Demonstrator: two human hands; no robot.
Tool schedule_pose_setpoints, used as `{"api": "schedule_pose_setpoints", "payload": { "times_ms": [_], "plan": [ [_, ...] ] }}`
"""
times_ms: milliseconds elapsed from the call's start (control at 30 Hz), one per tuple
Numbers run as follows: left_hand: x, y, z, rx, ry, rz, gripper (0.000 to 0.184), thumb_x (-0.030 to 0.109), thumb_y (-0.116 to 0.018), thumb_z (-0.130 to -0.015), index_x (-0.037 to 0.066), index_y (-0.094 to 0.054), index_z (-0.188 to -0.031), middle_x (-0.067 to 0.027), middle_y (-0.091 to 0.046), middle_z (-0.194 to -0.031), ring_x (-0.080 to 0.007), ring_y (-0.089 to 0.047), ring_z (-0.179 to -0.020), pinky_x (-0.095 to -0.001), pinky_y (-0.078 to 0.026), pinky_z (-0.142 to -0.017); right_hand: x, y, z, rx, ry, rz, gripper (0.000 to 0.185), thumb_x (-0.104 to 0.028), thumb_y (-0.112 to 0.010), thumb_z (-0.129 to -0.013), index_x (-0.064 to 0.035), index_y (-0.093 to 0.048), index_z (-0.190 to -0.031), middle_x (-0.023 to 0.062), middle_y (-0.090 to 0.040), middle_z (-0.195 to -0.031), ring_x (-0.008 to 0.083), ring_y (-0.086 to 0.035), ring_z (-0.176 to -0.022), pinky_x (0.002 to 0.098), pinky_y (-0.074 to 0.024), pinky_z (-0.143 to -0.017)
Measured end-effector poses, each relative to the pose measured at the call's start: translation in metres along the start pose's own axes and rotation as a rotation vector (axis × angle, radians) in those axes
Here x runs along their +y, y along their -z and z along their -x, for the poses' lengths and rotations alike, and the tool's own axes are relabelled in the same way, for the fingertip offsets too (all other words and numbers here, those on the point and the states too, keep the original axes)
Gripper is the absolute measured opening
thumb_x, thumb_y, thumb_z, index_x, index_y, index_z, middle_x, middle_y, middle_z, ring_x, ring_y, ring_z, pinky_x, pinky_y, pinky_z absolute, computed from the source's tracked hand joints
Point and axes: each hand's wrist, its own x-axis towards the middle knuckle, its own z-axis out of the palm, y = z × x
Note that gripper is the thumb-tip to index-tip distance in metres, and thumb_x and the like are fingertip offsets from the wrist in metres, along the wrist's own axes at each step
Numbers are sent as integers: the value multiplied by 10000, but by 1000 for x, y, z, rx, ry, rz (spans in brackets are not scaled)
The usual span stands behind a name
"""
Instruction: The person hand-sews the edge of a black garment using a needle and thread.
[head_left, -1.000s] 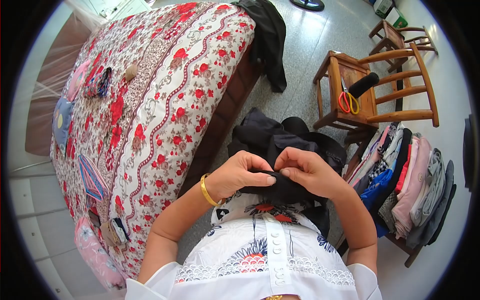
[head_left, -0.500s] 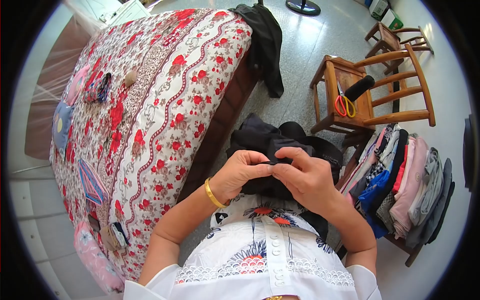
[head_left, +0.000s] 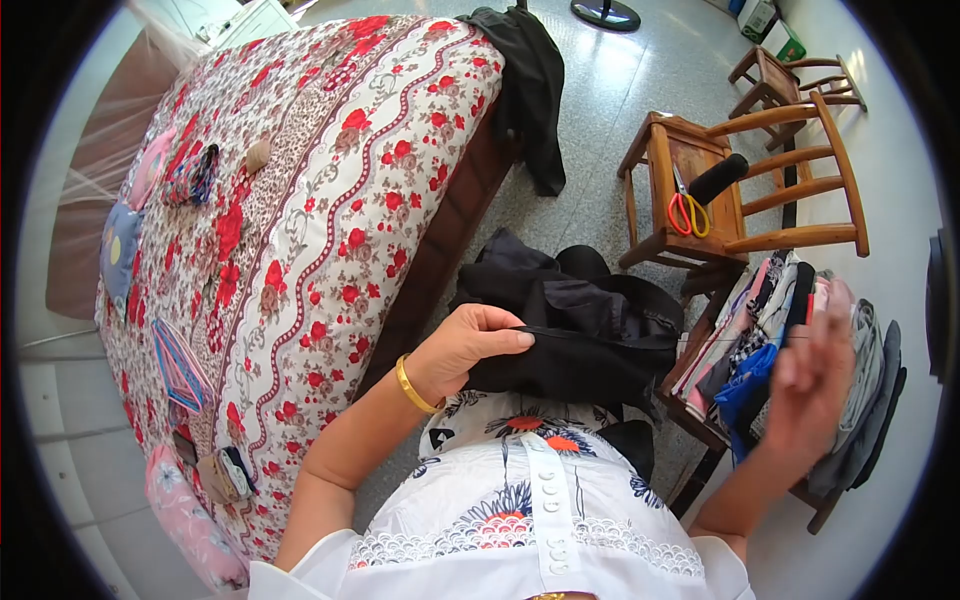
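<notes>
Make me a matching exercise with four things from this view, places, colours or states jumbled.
Column one:
1. left hand
2. right hand
3. scissors
4. bracelet

Column two:
A. lying on the wooden chair
B. gold-coloured
C. raised in front of the row of clothes, blurred
D. pinching the black cloth between thumb and fingers

Right pairs: 1-D, 2-C, 3-A, 4-B
</notes>
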Motion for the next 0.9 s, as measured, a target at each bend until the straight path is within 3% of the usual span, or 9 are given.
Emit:
{"api": "schedule_pose_setpoints", "payload": {
  "times_ms": [100,233,300,367,467,600,667,800,900],
  "plan": [
    [0,5,-1,-4,9,5,79,51,-631,-723,21,-630,-797,-23,-617,-753,-62,-558,-685,-181,-429,-660,-46,47,6,-37,165,-83,167,-3,-461,-832,48,-400,-979,11,-278,-694,73,-297,-600,226,-416,-705],
    [0,13,-2,-11,21,28,71,23,-617,-723,25,-630,-793,-31,-626,-761,-69,-570,-675,-187,-442,-656,-99,91,32,310,587,61,120,54,-447,-810,112,-378,-890,42,-275,-699,118,-338,-645,327,-356,-948],
    [-1,16,-3,-11,25,33,70,22,-615,-723,26,-629,-791,-30,-626,-761,-70,-570,-672,-188,-444,-653,-123,108,42,104,614,80,106,34,-429,-817,124,-427,-762,71,-335,-707,168,-440,-764,403,-244,-1038],
    [-1,18,-2,-11,29,39,69,21,-614,-723,28,-629,-790,-30,-626,-760,-70,-571,-669,-189,-445,-650,-140,119,54,339,754,207,101,49,-441,-775,130,-497,-753,135,-478,-825,226,-473,-954,449,-182,-1050],
    [-1,19,-2,-2,19,46,61,19,-614,-722,28,-625,-781,-34,-626,-758,-73,-575,-671,-189,-450,-649,-152,138,60,381,956,469,181,78,-446,-703,126,-548,-844,163,-533,-1024,272,-430,-1091,501,-135,-1043],
    [-2,24,-1,16,24,52,56,20,-609,-724,26,-620,-779,-37,-625,-751,-77,-578,-660,-191,-456,-644,-168,141,54,297,1049,688,348,87,-429,-664,64,-552,-988,129,-518,-1120,280,-446,-1074,536,-143,-1022],
    [-2,26,0,21,24,52,55,21,-606,-726,26,-619,-779,-37,-625,-748,-78,-578,-656,-193,-458,-642,-158,115,44,425,1224,645,374,65,-410,-695,0,-552,-1035,112,-540,-1084,278,-456,-1063,529,-185,-1005],
    [-2,31,2,38,21,63,45,42,-611,-732,26,-617,-773,-30,-620,-744,-69,-570,-662,-187,-447,-642,-175,131,46,405,1250,675,327,11,-448,-737,-51,-556,-1039,100,-539,-1086,266,-455,-1057,536,-236,-969],
    [-2,35,5,40,43,96,45,57,-616,-738,28,-618,-773,-24,-617,-749,-60,-561,-672,-178,-435,-648,-171,123,35,615,1437,568,217,-57,-459,-791,-46,-582,-970,93,-573,-1010,256,-528,-926,442,-350,-899]
  ]
}}
